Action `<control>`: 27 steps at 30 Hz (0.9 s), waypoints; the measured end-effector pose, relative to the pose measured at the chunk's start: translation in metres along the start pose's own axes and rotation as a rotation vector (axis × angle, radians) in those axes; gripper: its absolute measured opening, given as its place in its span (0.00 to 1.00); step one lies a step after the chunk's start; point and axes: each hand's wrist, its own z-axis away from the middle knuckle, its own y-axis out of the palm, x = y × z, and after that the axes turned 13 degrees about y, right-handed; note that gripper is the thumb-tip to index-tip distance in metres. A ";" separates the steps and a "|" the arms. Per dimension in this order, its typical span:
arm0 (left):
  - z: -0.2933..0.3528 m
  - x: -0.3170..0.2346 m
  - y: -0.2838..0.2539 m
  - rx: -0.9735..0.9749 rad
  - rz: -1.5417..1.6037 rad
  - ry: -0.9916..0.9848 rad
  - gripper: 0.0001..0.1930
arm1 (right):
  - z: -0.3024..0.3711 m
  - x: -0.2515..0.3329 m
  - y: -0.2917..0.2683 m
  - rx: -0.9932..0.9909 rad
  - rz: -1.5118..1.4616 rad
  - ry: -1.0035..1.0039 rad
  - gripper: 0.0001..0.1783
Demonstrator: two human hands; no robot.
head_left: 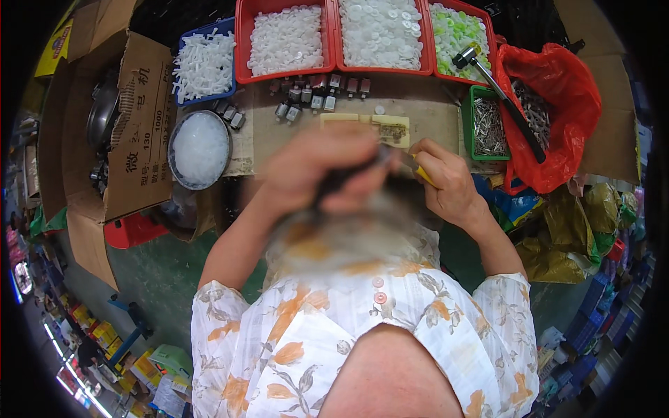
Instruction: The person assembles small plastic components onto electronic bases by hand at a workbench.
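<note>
In front of my chest my left hand (317, 164) is smeared by motion. Its fingers look curled round something dark that is too blurred to name. Close on its right, my right hand (449, 180) is closed in a pinch on a yellow-handled tool (422, 173); the tool's far end is lost in the blur. Just beyond both hands a cream block (399, 129) with a recess lies on the cardboard-covered bench (279, 143), partly covered by my left hand. A small white disc (379, 109) rests behind it. Several small silver motors (317, 102) stand farther back.
Red trays (333, 68) of white and green plastic parts line the back, beside a blue tray (203, 99). A metal bowl (197, 184) and cardboard box (139, 132) stand left. Right are a green tray (492, 157) of metal pieces, a red bag (575, 83) and a hammer (507, 96).
</note>
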 end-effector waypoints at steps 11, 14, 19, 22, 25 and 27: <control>0.006 0.009 -0.004 -0.040 -0.593 0.303 0.15 | -0.003 0.015 -0.014 -0.021 0.231 -0.038 0.22; 0.005 0.006 0.007 -0.097 -0.742 0.416 0.12 | 0.003 0.016 -0.017 0.002 0.340 0.000 0.25; 0.002 0.004 0.013 -0.066 -1.107 0.470 0.12 | 0.010 0.008 -0.011 -0.075 0.365 -0.003 0.18; 0.001 0.007 0.015 0.040 -1.315 0.656 0.12 | 0.014 0.005 -0.009 -0.085 0.322 -0.002 0.14; 0.004 0.010 0.017 -0.035 -1.252 0.655 0.12 | 0.013 0.005 -0.008 -0.084 0.300 -0.026 0.13; 0.007 0.003 0.026 -0.068 -1.229 0.602 0.12 | 0.008 0.008 -0.010 -0.060 0.293 -0.025 0.15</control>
